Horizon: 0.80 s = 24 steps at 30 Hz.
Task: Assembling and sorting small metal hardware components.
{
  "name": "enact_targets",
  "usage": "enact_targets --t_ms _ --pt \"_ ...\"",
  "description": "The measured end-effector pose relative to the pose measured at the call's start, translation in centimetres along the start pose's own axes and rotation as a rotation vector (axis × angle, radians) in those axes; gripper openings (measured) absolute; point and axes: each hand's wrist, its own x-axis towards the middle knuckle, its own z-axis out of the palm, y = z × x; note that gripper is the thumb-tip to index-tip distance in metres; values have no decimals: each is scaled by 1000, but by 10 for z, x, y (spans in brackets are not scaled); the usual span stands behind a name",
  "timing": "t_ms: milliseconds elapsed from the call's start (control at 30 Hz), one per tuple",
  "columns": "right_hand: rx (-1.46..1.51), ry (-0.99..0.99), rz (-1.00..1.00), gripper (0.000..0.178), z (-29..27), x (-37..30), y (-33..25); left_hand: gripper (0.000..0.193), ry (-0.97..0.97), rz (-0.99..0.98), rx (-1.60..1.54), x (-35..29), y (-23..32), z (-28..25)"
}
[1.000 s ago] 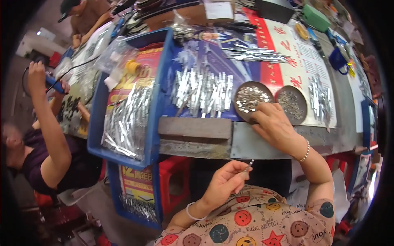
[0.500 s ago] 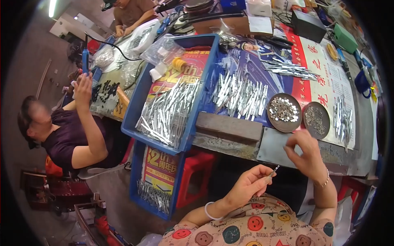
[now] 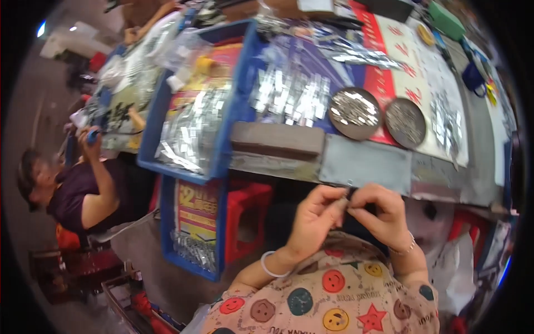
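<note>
My left hand (image 3: 317,218) is closed in a pinch on a thin metal strip (image 3: 349,192), of which only a short end shows between the fingers. My right hand (image 3: 384,214) meets it fingertip to fingertip, thumb and forefinger pressed together; whatever it pinches is too small to make out. Both hands are just in front of the table edge, below a flat grey plate (image 3: 364,161). Behind that plate stand two round dishes: a brown dish (image 3: 356,134) with shiny metal discs, and another dish (image 3: 418,139) with tiny metal pieces.
A brown block (image 3: 277,139) lies left of the plate, with several metal strips (image 3: 292,97) behind it. More strips (image 3: 446,125) lie at the right. A blue tray (image 3: 222,150) of strips overhangs a lower blue tray (image 3: 221,239) and a red stool (image 3: 250,217). A co-worker (image 3: 86,192) sits at the left.
My right hand has come down from beside the dishes to my left hand, and its fingers have closed. The whole view has shifted, so the table appears further up and left.
</note>
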Motion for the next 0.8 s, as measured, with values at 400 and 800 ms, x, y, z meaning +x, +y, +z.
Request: enact_targets --t_ms 400,800 --pt "59 58 -18 13 2 -9 19 22 -93 44 -12 1 -14 2" --pt "943 78 366 21 -3 -11 39 26 -260 291 145 6 -23 10"
